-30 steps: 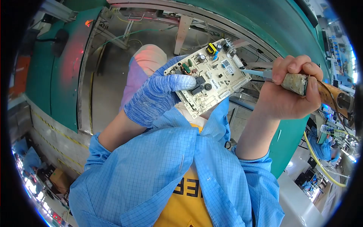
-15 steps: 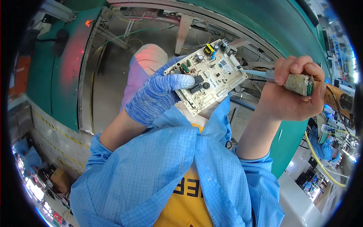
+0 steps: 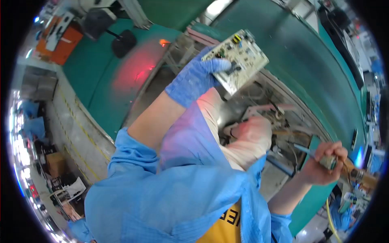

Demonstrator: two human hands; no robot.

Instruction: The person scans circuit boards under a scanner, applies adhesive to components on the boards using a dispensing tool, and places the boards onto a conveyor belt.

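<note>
1. Green worktop, massive, sweeping down the R side!
2. L hand, blue glove: fingers clamped on PCB's L edge, thumb on top.
3. PCB held up, tilted, parts side showing, by worktop's near-L edge.
4. Bare R hand, near R, well apart from PCB: fingers curled tight round tool.
5. Tool: pale-blue shaft pointing L.
6. Yellow comp. at PCB's far end.

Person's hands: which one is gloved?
The left hand, in a blue fabric glove and gripping the cream rectangular circuit board; the right hand is bare, around a pale-blue-tipped tool.
</note>
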